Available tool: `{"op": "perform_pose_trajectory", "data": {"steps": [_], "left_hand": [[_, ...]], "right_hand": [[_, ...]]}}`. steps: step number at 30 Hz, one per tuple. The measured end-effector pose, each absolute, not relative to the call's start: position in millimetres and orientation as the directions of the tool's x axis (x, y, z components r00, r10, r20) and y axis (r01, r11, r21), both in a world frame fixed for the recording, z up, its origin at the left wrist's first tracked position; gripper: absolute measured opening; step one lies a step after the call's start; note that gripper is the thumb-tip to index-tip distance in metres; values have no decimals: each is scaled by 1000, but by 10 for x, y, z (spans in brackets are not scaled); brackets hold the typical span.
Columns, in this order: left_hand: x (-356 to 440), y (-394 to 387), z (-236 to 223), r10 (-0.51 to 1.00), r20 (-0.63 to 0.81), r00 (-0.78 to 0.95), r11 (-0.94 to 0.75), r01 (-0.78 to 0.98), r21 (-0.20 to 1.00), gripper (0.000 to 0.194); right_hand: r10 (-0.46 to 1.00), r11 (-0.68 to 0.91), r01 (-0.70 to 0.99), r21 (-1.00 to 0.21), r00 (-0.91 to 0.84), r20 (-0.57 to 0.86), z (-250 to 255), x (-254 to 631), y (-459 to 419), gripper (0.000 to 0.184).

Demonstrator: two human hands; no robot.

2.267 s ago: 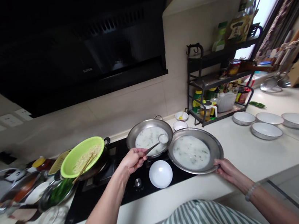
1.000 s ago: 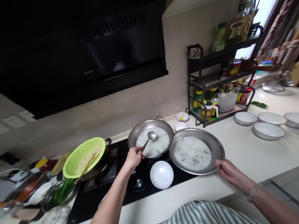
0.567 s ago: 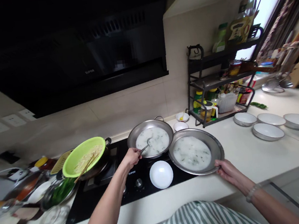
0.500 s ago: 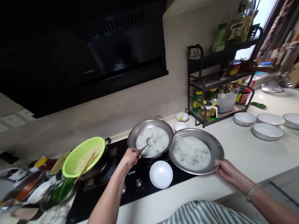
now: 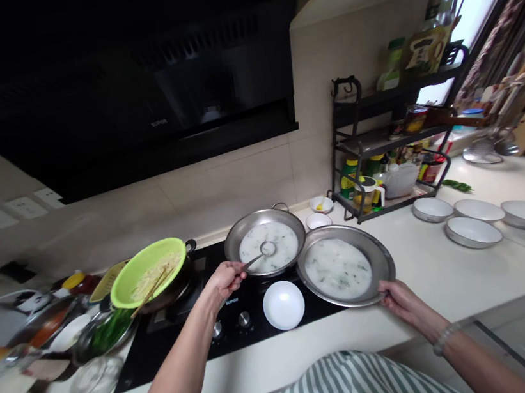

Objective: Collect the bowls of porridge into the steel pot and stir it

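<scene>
My left hand (image 5: 227,279) is closed around the handle of a metal ladle (image 5: 268,249), whose bowl rests in white soup with green bits inside a steel wok (image 5: 235,251) on the stove. My right hand (image 5: 396,295) grips the near right rim of a wide steel basin (image 5: 381,258). That basin holds a similar white, green-flecked soup and stands beside the wok, close to its right side. Between me and the wok, a white bowl (image 5: 283,305) sits on the black stovetop (image 5: 185,342).
At left, a green basin (image 5: 126,282) of noodles with chopsticks rests over a dark pan. Several white bowls (image 5: 473,231) stand on the right counter. A black spice rack (image 5: 357,145) is by the wall. The range hood (image 5: 157,94) hangs overhead.
The ladle's bowl has shifted slightly to the right and nearer in the wok's soup. My right hand keeps its hold on the basin rim. The view has shifted a little.
</scene>
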State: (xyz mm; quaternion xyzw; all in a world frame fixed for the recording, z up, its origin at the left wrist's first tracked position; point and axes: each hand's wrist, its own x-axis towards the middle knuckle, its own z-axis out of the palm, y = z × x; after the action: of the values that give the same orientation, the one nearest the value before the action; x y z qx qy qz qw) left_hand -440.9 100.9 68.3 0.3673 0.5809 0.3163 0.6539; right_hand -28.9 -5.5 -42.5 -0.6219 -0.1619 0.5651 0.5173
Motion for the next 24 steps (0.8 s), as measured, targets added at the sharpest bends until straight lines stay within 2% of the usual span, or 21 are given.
{"op": "perform_pose_trajectory", "data": {"steps": [17,24], "left_hand": [[-4319,918,757,831,-527,178,538,-22,842,15],[-4119,767,973,837,-461,294,486,-14,874,22]], "right_hand": [[787,-402,-381,-833,321,-527,-398,-299,-75,18],[790,-402,-374,-836,320,-523,-378,-307,-78,17]]}}
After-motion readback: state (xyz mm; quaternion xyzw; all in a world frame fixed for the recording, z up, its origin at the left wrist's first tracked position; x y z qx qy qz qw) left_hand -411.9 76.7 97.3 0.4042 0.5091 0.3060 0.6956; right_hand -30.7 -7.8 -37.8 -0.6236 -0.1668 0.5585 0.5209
